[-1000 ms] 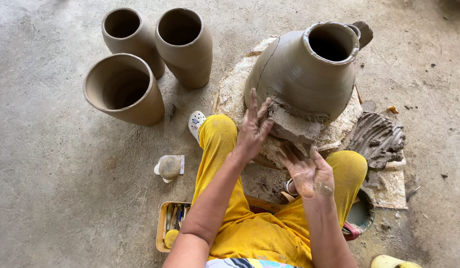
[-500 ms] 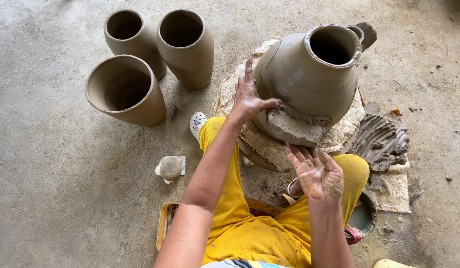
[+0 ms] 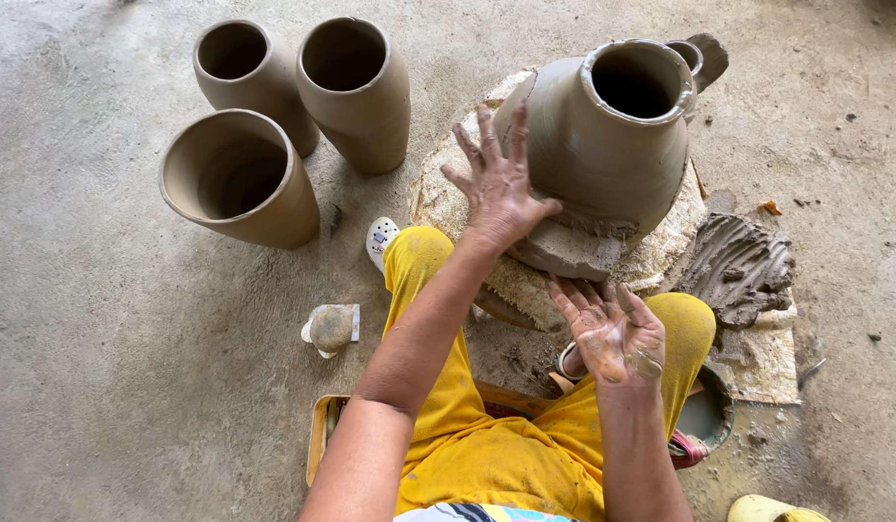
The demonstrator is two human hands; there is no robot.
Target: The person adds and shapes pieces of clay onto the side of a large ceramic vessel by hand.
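Soft, even daylight, bright without glare. Faint shadows lie just under the left hand's (image 3: 499, 188) fingers on the pot (image 3: 607, 135). Focus is sharp; edges bend slightly.

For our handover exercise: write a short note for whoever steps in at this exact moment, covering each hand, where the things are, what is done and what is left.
Left hand: open, flat against the jug side.
Right hand: open, palm up, clay-smeared, holding nothing.
Jug stands tilted on a clay lump on the round base; spare clay to the right.
Done: three pots formed, standing at left; jug shaped with rim.
Left: jug's lower edge looks rough where it meets the lump.
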